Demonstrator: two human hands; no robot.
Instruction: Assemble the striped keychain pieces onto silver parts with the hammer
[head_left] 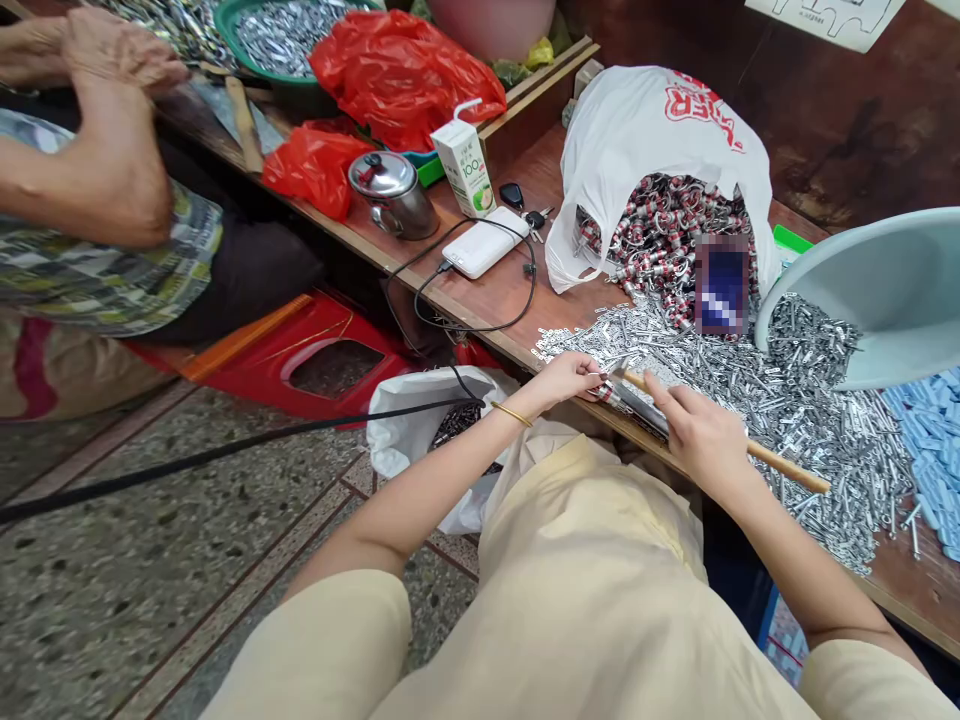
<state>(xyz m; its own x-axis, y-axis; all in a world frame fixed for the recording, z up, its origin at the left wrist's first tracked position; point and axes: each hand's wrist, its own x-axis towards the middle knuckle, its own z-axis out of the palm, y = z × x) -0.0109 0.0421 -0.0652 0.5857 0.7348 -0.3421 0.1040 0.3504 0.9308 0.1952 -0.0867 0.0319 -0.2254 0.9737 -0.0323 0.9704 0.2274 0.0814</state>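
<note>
My right hand (701, 435) is closed around the wooden handle of a small hammer (787, 468), which slants across the bench edge. The hammer's head is close to my left fingertips. My left hand (566, 383) is closed in a pinch over a small red-and-silver metal piece (604, 393), mostly covered by the fingers. A dark metal bar (641, 410) lies along the bench edge under the hammer. Just beyond both hands spreads a heap of small silver metal parts (675, 360).
A white plastic bag (660, 130) spills red-and-silver pieces. A grey-blue basin (892, 300) lies tipped at right beside light blue pieces (934, 440). A power bank (486, 242), metal cup (394, 195) and drink carton (463, 165) stand left. Below hangs a white sack (397, 420). Another person (105, 190) sits at left.
</note>
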